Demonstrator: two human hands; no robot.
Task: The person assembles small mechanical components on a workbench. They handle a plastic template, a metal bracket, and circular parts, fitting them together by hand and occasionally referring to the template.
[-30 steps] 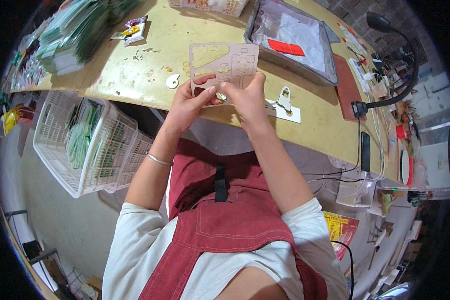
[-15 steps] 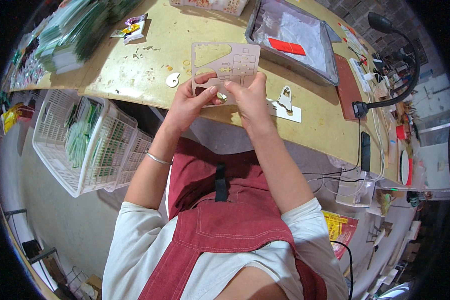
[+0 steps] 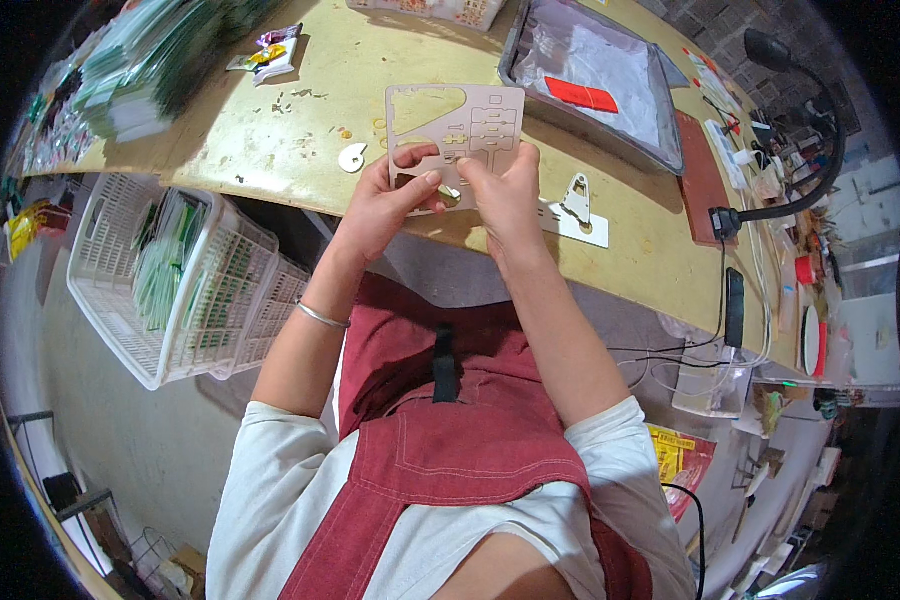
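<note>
While both hands were raised above the near edge of the yellowish table [image 3: 270,140], they held between them a thin sheet [image 3: 468,142], pale pinkish and pierced with many cut-out shapes. The left hand [image 3: 382,208] gripped the lower left part of this sheet: its thumb lay on the front face, and some of its bent fingers showed through the openings. Between thumb and fingers the material was pinched. The right hand [image 3: 507,200] pinched the lower right part, with the thumb pressed on the front; its other fingers were mostly hidden behind, so I cannot tell whether they were spread or together. Near the left fingertips was something small and bright, but what it was I could not tell.

On the table, to the left of the hands, lay a small rounded white piece [image 3: 350,157] with a notch. To their right lay a white strip [image 3: 592,231], and a triangular piece [image 3: 578,205] with holes overlapped it. Farther back stood a grey tray [image 3: 590,135], in which a red item [image 3: 582,95] rested upon whitish sheeting. On the left wrist was a silvery bracelet [image 3: 322,316]. Below the table, at the left, a white basket [image 3: 175,340] contained green-and-white packets [image 3: 165,265].
</note>
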